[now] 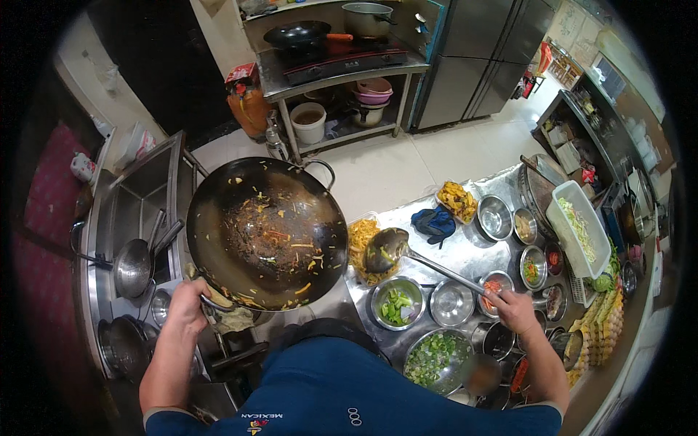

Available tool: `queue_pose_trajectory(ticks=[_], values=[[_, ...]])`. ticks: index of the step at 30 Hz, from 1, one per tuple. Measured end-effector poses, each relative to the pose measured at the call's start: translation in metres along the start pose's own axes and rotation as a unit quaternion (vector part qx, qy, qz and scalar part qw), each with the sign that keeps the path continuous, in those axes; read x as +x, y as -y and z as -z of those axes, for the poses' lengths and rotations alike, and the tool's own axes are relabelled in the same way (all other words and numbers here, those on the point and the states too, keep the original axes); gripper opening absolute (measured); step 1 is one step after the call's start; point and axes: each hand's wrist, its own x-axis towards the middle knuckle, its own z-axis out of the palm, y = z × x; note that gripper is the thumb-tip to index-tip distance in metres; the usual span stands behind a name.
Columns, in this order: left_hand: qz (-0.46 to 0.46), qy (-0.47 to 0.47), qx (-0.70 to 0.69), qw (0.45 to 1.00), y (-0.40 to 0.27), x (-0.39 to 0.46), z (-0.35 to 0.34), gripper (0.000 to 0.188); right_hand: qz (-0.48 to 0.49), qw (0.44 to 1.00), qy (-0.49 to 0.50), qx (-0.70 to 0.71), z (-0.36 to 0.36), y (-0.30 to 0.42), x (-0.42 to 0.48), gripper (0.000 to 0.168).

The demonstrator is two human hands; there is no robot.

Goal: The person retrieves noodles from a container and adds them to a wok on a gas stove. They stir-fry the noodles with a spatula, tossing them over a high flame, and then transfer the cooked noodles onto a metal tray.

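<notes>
My left hand [188, 306] grips the near ear handle of a large black wok [267, 234], with a stained cloth [232, 319] about the handle. Scraps of noodle and vegetable cling to the wok's oily inside. In my right hand [511, 309] is the long handle of a steel ladle [384, 250]. Its bowl, with a few bits of food in it, is over a clear container of noodles [364, 234] at the table's left edge. The wok's right rim is beside that container and hides part of it.
On the steel table [469, 256] are a blue glove [434, 223], a container of yellow sliced food [457, 201], a bowl of chopped scallions [436, 354], a bowl of green peppers [398, 305] and a white tub of shredded vegetables [578, 229]. A sink [144, 185] stands left, a gas stove [343, 62] beyond.
</notes>
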Motion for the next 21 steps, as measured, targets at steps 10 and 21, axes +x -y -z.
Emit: queue_pose_trajectory(ticks=[10, 21], values=[[0.047, 0.029, -0.028, 0.998, -0.078, 0.132, 0.038, 0.026, -0.179, 0.852, 0.047, 0.490, 0.016, 0.148, 0.189, 0.068], [0.036, -0.019, -0.150, 0.988, -0.193, 0.291, 0.101, 0.019, -0.194, 0.696, 0.140, 0.677, 0.037, 0.240, 0.507, 0.072]])
